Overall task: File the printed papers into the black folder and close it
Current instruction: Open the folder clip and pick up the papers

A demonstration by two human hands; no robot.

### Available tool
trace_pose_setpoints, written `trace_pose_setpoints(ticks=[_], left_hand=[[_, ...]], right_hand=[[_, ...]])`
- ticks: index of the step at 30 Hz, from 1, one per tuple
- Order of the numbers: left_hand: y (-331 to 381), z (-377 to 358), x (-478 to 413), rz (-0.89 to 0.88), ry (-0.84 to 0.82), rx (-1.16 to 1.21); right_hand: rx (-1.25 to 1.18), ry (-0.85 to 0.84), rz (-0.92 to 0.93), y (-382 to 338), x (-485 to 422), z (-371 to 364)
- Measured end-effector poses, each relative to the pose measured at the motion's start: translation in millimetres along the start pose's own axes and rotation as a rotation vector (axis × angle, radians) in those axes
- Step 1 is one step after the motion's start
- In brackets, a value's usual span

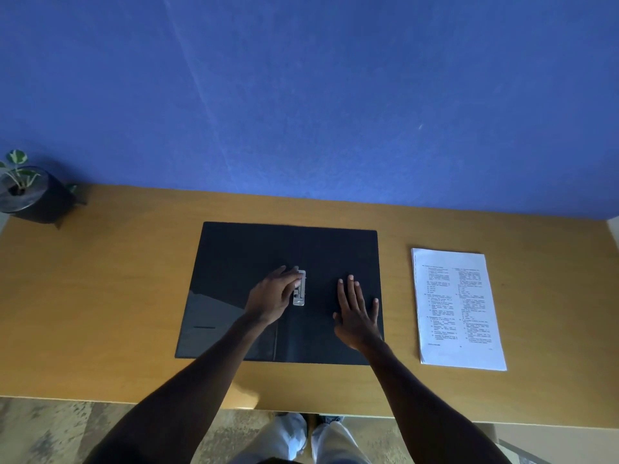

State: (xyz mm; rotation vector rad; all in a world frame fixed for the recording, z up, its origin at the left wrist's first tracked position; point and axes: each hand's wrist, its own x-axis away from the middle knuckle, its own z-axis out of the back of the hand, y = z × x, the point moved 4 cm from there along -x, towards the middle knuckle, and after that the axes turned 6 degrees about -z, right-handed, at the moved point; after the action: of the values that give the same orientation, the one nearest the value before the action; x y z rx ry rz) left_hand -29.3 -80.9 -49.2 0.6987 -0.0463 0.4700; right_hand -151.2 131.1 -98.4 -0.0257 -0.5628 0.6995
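Note:
The black folder (234,262) lies open and flat in the middle of the wooden desk. A silver metal clip (299,293) sits along its centre fold. My left hand (273,296) rests on the folder's left half with its fingertips on the clip. Flat on the folder's right half lies my right hand (356,313), fingers spread and holding nothing. The stack of printed papers (459,309) lies on the desk to the right of the folder, apart from both hands.
A small potted plant (26,192) in a dark pot stands at the desk's far left corner. A blue wall (301,95) rises behind the desk (100,296). The desk's near edge runs just above my legs.

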Motion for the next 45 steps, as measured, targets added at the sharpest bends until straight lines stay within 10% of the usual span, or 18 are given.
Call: trace_pose_setpoints(ticks=[9, 19, 45], left_hand=[[7.3, 23.7, -50.0, -0.008, 0.150, -0.123], [-3.2, -1.1, -52.9, -0.115, -0.141, -0.497], [139.8, -94.2, -44.2, -0.195, -0.079, -0.341]], right_hand=[[-0.023, -0.025, -0.002, 0.6, -5.2, 1.0], [0.002, 0.067, -0.021, -0.2, -4.9, -7.2], [-0.125, 0.218, -0.078, 150.1, 44.4, 42.2]])
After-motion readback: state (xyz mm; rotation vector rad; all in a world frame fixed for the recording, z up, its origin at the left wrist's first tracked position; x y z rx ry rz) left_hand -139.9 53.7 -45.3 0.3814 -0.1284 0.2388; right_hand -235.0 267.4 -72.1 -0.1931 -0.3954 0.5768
